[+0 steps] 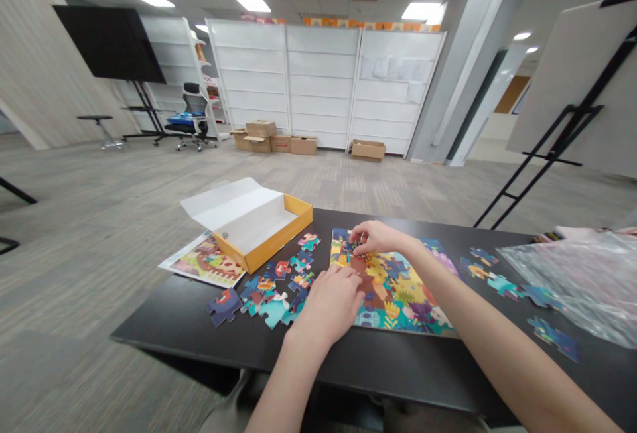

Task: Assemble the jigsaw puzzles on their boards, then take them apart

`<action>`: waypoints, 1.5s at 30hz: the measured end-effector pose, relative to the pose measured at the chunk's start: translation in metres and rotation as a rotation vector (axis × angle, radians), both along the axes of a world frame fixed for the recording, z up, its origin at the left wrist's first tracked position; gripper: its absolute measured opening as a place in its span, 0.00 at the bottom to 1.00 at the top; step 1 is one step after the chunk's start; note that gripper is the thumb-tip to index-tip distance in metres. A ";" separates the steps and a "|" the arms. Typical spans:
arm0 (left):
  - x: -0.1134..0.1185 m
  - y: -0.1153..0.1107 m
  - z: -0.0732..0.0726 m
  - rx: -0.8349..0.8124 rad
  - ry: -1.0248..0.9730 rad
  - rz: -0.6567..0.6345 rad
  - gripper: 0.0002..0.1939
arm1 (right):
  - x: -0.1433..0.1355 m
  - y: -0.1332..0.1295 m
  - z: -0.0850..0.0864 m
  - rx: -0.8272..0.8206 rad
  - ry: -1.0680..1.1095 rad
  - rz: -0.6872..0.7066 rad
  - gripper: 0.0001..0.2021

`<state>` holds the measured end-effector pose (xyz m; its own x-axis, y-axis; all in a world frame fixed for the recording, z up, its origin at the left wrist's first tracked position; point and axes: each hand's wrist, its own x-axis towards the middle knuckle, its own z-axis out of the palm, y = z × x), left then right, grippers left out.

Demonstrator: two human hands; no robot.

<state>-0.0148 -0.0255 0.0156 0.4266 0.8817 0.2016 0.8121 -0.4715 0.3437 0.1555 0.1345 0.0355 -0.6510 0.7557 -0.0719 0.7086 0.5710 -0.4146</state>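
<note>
fitting the upper left part of a colourful cardboard jigsaw puzzle (381,280) looks like the step in hand. the puzzle lies flat on a black, smooth-topped table (199,327), in front of the person and partly under both forearms. the right hand (375,237) reaches over its upper left corner, thumb and fingers curled down close together around a dark patch; i cannot tell whether they pinch a piece or only press on one. the left hand (336,304) lies palm down over the left edge, fingers side by side and gently bent, fingertips on a brown area, gripping nothing that shows.

the next move seems to call for lining up tabs and slots at that corner and pressing the spot level, while the left hand steadies the edge.

as for looks, the puzzle is roughly rectangular, with a yellow middle, brown and orange shapes, teal along the near edge and plant-like patterns. a jagged blue patch sits in its middle; whether it is a loose piece or printed colour is unclear. loose blue and teal puzzle pieces (273,309) cluster beside an open yellow cardboard box (279,237).
</note>
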 end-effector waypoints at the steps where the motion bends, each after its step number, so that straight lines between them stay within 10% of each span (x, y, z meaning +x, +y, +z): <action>1: 0.000 0.000 0.001 -0.004 -0.001 -0.001 0.12 | 0.000 0.000 0.000 -0.008 0.005 0.007 0.14; 20: -0.009 -0.005 0.003 -0.011 -0.088 -0.010 0.10 | -0.006 -0.006 -0.011 0.029 -0.031 0.050 0.06; 29: -0.081 -0.006 0.011 0.067 -0.207 0.245 0.11 | -0.003 -0.035 -0.003 0.127 -0.100 0.032 0.08; 37: -0.156 -0.021 0.001 0.090 -0.064 0.495 0.15 | 0.064 -0.065 0.022 0.309 0.220 -0.251 0.15; 45: -0.123 -0.005 -0.006 0.004 0.016 0.400 0.19 | 0.087 -0.058 -0.018 0.446 0.378 -0.328 0.15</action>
